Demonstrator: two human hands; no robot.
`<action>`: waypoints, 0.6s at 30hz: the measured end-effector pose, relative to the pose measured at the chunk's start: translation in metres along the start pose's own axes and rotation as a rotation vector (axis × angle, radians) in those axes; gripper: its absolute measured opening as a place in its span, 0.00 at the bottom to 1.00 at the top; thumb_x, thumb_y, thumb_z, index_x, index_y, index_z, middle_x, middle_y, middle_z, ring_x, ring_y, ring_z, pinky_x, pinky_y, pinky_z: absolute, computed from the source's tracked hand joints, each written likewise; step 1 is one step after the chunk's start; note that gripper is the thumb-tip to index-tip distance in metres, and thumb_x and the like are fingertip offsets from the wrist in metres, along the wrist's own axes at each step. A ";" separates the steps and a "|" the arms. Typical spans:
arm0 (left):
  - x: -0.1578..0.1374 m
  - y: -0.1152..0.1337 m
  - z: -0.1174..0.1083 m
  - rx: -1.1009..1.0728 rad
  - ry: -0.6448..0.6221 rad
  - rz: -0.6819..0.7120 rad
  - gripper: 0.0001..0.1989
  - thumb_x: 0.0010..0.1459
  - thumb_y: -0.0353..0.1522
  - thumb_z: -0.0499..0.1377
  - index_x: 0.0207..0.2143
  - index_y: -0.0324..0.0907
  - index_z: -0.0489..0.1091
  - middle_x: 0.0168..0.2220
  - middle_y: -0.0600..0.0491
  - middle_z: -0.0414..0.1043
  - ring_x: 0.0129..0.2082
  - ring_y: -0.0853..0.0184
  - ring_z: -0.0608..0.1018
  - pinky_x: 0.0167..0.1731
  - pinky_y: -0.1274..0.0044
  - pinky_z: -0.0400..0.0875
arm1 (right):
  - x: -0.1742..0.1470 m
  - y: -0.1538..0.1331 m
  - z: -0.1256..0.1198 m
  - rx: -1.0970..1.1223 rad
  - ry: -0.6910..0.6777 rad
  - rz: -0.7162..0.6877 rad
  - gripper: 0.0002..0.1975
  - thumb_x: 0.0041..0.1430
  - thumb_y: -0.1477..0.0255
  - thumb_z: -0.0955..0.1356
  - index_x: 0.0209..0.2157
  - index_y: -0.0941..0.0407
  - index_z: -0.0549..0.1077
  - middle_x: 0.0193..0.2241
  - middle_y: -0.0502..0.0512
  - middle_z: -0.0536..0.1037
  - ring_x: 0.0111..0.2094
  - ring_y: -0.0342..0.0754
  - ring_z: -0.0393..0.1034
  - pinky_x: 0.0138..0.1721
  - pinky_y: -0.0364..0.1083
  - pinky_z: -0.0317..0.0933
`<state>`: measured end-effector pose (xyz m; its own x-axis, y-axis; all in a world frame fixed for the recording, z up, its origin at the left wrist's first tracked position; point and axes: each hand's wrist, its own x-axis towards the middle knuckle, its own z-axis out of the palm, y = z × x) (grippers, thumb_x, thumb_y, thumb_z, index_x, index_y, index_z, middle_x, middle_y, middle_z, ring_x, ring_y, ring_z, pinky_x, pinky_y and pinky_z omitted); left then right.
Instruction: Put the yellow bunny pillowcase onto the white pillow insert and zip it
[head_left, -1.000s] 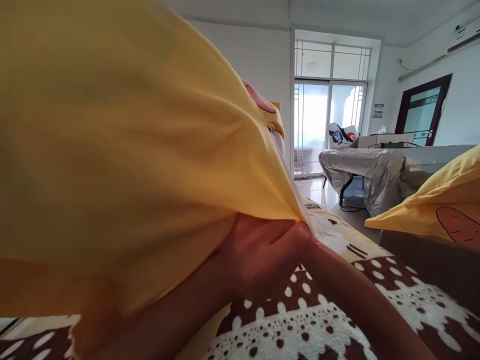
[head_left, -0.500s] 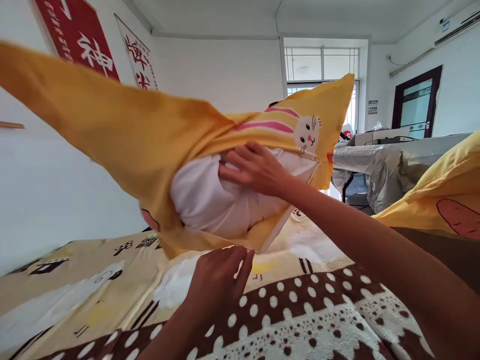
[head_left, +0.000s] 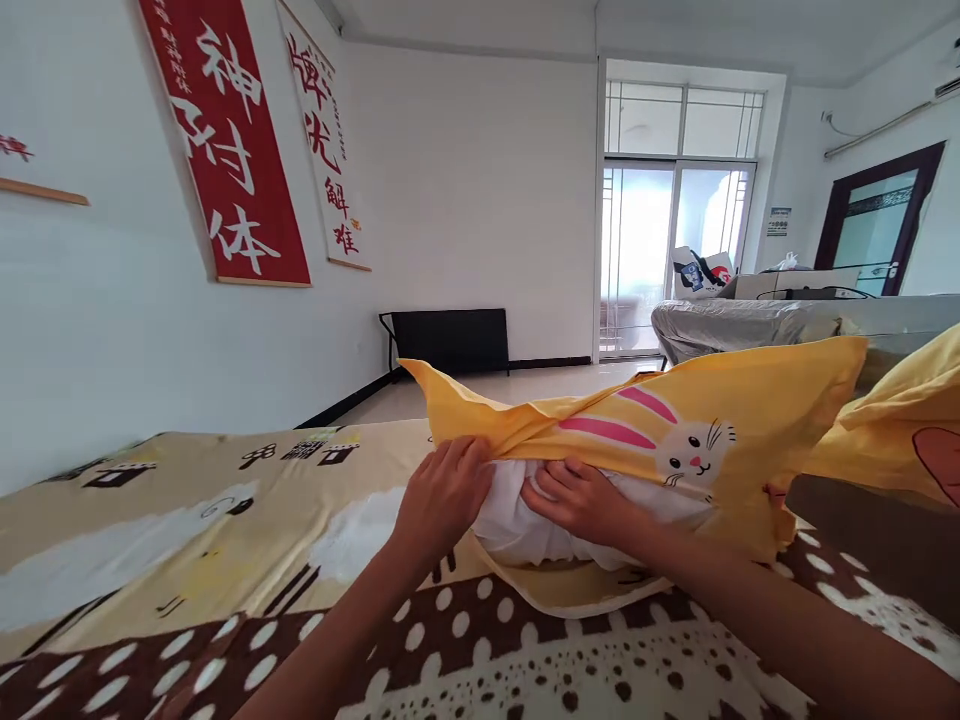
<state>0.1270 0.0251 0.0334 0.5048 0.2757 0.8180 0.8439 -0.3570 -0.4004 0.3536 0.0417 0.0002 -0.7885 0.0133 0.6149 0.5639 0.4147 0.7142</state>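
Note:
A yellow pillowcase [head_left: 757, 410] with a printed white rabbit lies on the bed, its opening facing me. White pillow [head_left: 517, 510] fabric bulges out of that opening. My left hand [head_left: 446, 490] grips the pillowcase at the left side of the opening, fingers closed over the yellow cloth. Curled into the white fabric just under the upper edge is my right hand [head_left: 581, 500], closed on the pillow. The lower flap of the case hangs loose below both hands, and its left corner sticks up beyond my left hand.
A patterned blanket [head_left: 285, 540] in beige, brown and white covers the bed. Another yellow pillow [head_left: 919, 420] lies at the right edge. Beyond stand a plastic-covered piece of furniture [head_left: 742, 325] and a black folded panel [head_left: 450, 340] against the wall.
The pillowcase has come down from the air onto the bed and shifted right. My left hand has risen from below and taken hold of its edge. My right hand stays at the pillow.

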 end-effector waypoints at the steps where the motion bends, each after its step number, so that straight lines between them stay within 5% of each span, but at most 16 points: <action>1: 0.007 0.003 0.003 -0.001 -0.007 -0.009 0.08 0.59 0.31 0.54 0.42 0.39 0.65 0.38 0.49 0.70 0.37 0.63 0.71 0.36 0.73 0.66 | -0.001 0.000 -0.003 0.001 -0.006 0.006 0.10 0.63 0.76 0.61 0.45 0.57 0.69 0.38 0.56 0.73 0.42 0.49 0.64 0.41 0.48 0.54; 7: 0.041 0.016 0.012 0.161 -0.114 0.119 0.10 0.57 0.29 0.53 0.42 0.40 0.67 0.35 0.49 0.69 0.36 0.58 0.71 0.34 0.68 0.66 | -0.003 -0.009 -0.004 0.023 -0.032 0.090 0.13 0.63 0.75 0.60 0.47 0.59 0.69 0.39 0.57 0.73 0.43 0.51 0.64 0.42 0.50 0.55; 11: 0.053 0.016 0.029 0.228 -0.068 0.060 0.11 0.59 0.26 0.51 0.43 0.37 0.68 0.38 0.45 0.71 0.37 0.57 0.74 0.33 0.68 0.68 | 0.005 -0.019 0.001 0.011 -0.088 0.211 0.17 0.62 0.75 0.59 0.52 0.61 0.67 0.46 0.63 0.73 0.47 0.54 0.64 0.46 0.51 0.56; 14: 0.056 0.026 0.036 0.205 -0.044 0.050 0.13 0.59 0.24 0.51 0.45 0.34 0.68 0.40 0.42 0.72 0.41 0.56 0.75 0.34 0.69 0.71 | 0.007 -0.015 0.018 0.054 -0.191 0.364 0.20 0.61 0.75 0.60 0.55 0.61 0.64 0.50 0.65 0.71 0.49 0.55 0.64 0.49 0.53 0.58; 18: 0.049 0.048 0.026 0.169 0.031 0.219 0.14 0.59 0.22 0.49 0.44 0.34 0.70 0.43 0.41 0.74 0.42 0.56 0.77 0.34 0.70 0.73 | 0.006 0.012 0.055 0.143 -0.304 0.432 0.18 0.60 0.78 0.61 0.51 0.59 0.68 0.43 0.63 0.76 0.43 0.55 0.69 0.46 0.55 0.63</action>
<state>0.1972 0.0447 0.0439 0.6750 0.1801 0.7155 0.7349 -0.2502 -0.6303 0.3419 0.0968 -0.0053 -0.5399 0.4631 0.7029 0.8299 0.4325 0.3525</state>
